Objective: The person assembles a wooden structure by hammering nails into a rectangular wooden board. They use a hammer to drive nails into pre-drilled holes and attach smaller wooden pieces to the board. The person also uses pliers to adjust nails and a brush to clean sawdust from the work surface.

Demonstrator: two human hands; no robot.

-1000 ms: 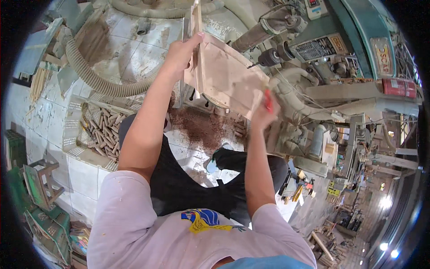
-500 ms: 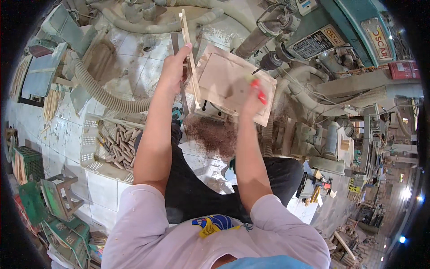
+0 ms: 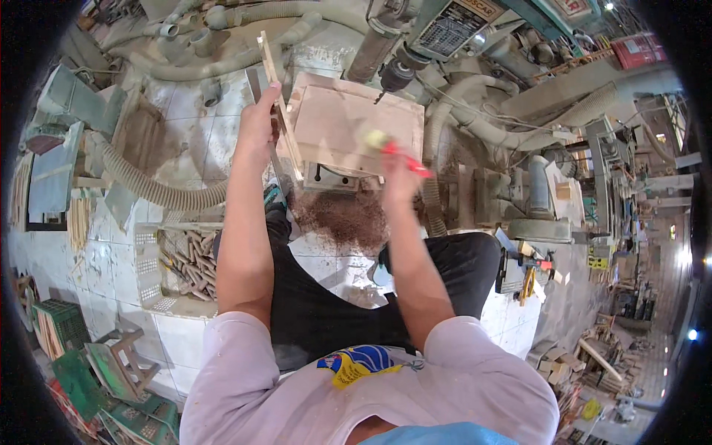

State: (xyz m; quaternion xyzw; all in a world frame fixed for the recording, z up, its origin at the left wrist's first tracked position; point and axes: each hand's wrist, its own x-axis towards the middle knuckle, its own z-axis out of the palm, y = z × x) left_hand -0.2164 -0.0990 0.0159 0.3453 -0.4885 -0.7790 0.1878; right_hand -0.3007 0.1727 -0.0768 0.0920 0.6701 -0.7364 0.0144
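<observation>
My left hand (image 3: 258, 124) is closed around a thin pale wooden strip (image 3: 268, 58), held upright at a slant by the left edge of a flat wooden board (image 3: 334, 111). A darker straight bar (image 3: 254, 87) runs close behind the strip; whether my fingers also touch it is hidden. My right hand (image 3: 400, 184) grips a brush (image 3: 404, 159) with a red handle and a pale yellow head, blurred by motion. The brush is over the near right part of the board. Above the board's right side hangs a drill chuck (image 3: 400, 73) with a dark bit.
Brown wood dust (image 3: 341, 219) covers the floor under the board. At my left stands a pale plastic crate (image 3: 152, 278) of short wooden pieces. A ribbed hose (image 3: 159, 189) curves along the floor behind it. The drill machine (image 3: 460, 26) stands ahead to the right.
The view has shifted, so the board and drill sit further left in it. The brush has swung nearer me, its handle now slanting right. My left hand still holds the strip.
</observation>
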